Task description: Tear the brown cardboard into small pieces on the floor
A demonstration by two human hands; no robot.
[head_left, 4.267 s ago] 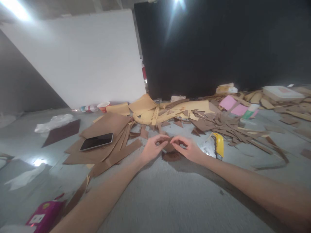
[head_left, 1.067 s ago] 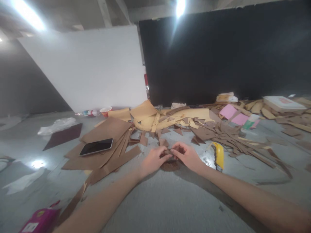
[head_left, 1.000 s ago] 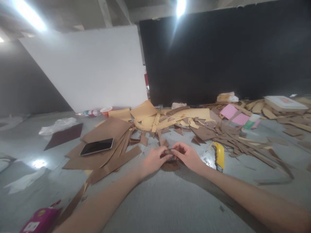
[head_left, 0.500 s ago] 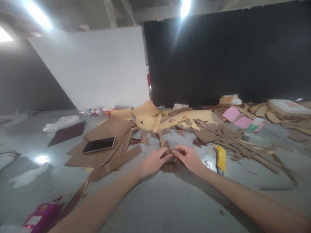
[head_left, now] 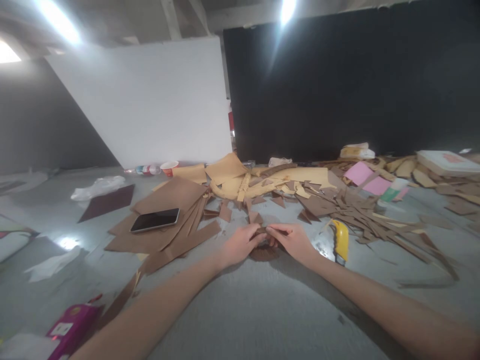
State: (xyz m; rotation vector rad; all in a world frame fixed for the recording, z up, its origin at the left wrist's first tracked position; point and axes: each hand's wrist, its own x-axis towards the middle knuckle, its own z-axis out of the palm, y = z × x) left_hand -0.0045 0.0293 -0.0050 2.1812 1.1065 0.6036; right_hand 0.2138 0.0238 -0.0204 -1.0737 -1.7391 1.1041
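Note:
My left hand (head_left: 240, 244) and my right hand (head_left: 292, 242) meet at the middle of the grey table. Both have their fingers pinched on a small brown cardboard piece (head_left: 261, 230), partly covered by the fingertips. Just below them lies a brown ridged cardboard piece (head_left: 264, 253); whether it joins the pinched piece I cannot tell. Small folded brown scraps (head_left: 255, 217) lie beyond my fingertips. To the right of my right hand rests a yellow-handled cutter (head_left: 341, 241), apart from it.
A phone (head_left: 155, 220) lies on brown sheets (head_left: 168, 195) at left. A purple box-like device (head_left: 75, 327) sits near left. Brown strips (head_left: 375, 220) are heaped at right, yellowish scraps (head_left: 227, 170) at the back. A paper cup (head_left: 169, 167) stands by the white panel (head_left: 150, 105).
The view has shifted slightly, so the table things appear a little farther right. Both hands stay together on the brown piece, with only slight finger movement.

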